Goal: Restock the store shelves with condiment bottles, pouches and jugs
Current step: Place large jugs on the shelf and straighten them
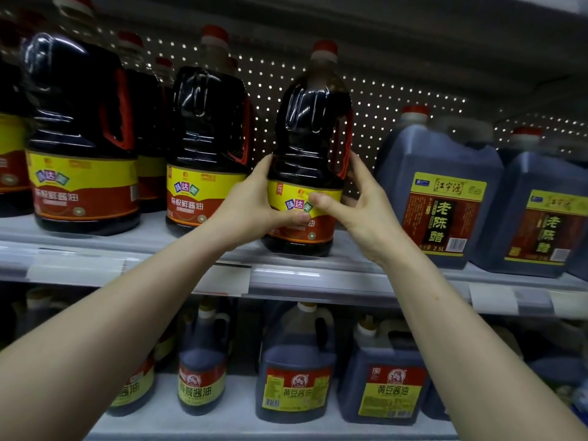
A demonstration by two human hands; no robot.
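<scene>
Two bare arms reach up from below. The left hand point(254, 202) and right hand point(359, 211) grip a dark soy sauce jug point(311, 138) from either side, fingers curled round it and thumbs across its yellow label. The jug's base is at the front edge of the upper shelf point(286, 275), between matching jugs point(206, 148) on the left and blue vinegar jugs point(439, 202) on the right. Behind is a pegboard point(381, 100).

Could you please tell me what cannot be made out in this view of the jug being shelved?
Head view:
label of the held jug: partly covered by thumbs of the left hand and right hand.
far-left jug: cut by the frame edge.
price tags: too blurred to read.
</scene>
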